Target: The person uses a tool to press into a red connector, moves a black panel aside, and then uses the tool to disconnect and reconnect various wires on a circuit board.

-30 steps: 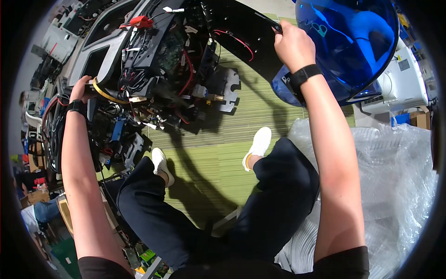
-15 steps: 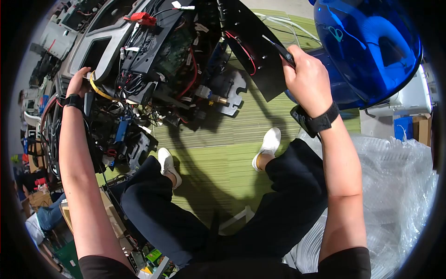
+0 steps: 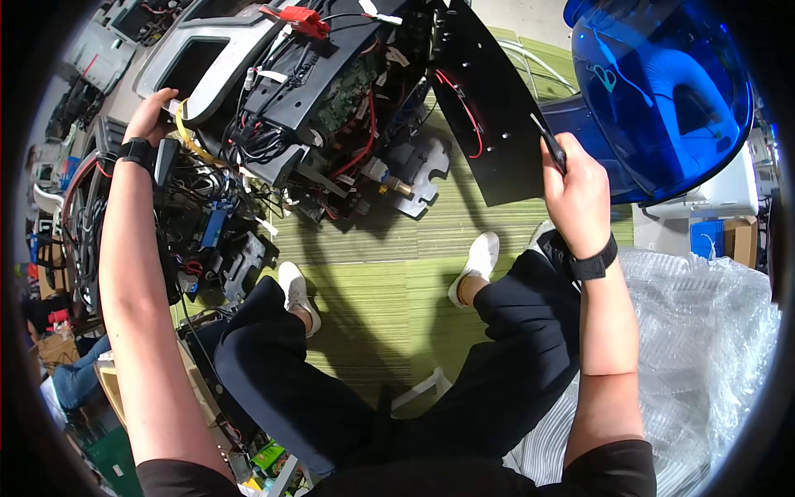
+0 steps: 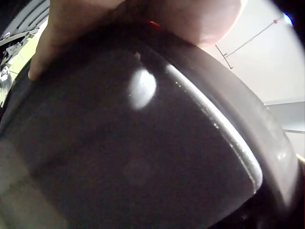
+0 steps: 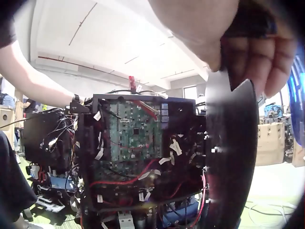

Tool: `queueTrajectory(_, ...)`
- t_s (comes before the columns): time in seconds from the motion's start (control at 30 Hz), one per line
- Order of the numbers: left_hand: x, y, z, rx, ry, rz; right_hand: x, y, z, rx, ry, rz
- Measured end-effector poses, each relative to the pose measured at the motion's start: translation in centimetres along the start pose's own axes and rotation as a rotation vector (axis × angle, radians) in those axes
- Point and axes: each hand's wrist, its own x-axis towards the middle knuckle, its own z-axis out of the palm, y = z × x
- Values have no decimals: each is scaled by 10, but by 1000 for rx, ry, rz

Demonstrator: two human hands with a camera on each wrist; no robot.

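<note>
My left hand (image 3: pixel 151 118) grips the edge of a machine's light grey and black housing (image 3: pixel 240 62), beside a yellow band (image 3: pixel 192 137). In the left wrist view its fingers lie over a dark, rounded casing (image 4: pixel 119 129). My right hand (image 3: pixel 580 195) holds a slim black screwdriver (image 3: pixel 553 151) with a thin metal shaft. The same hand is at the free edge of a black panel (image 3: pixel 489 124); the right wrist view shows fingers curled behind the panel's upper edge. The panel stands out from the machine's open side, where a green circuit board (image 5: pixel 136 129) and red wires (image 5: pixel 128 180) show.
A blue transparent dome (image 3: pixel 662 99) stands close to the right of the panel. Bubble wrap (image 3: pixel 687 340) lies at the lower right. Tangled cables and metal parts (image 3: pixel 211 240) crowd the left. Striped green carpet (image 3: pixel 373 306) covers the floor around my white shoes (image 3: pixel 479 261).
My right hand has come down and right, nearer my body, with the screwdriver and the panel's free edge. The machine appears farther right, and my left hand a little higher on the housing side.
</note>
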Motion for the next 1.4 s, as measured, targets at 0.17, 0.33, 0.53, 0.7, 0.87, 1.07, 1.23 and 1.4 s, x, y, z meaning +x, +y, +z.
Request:
queueTrajectory(0.17, 8, 9, 17, -22, -2, 65, -20, -6, -12, -2, -2, 58)
queueTrajectory(0.33, 34, 15, 25, -26, -75, 131, -45, 0, -33, -18, -9, 164)
queueTrajectory(0.53, 32, 16, 52, -146, 37, 139, -63, 24, -58, -147, 19, 228)
queueTrajectory(0.7, -15, -7, 58, -135, -24, 187, -70, 29, -65, -156, 8, 247)
queueTrajectory(0.87, -151, -29, 72, 152, 152, 180, -73, 39, -61, -254, 63, 293)
queueTrajectory(1.07, -342, -28, 66, 189, -427, 144, -95, 18, -78, -240, 383, 59)
queueTrajectory(1.23, -471, -21, 59, 465, -508, 336, -157, -42, -138, 327, 361, 282)
queueTrajectory(1.4, -537, -46, 56, 347, -462, 519, -230, -96, -206, 457, 181, 478)
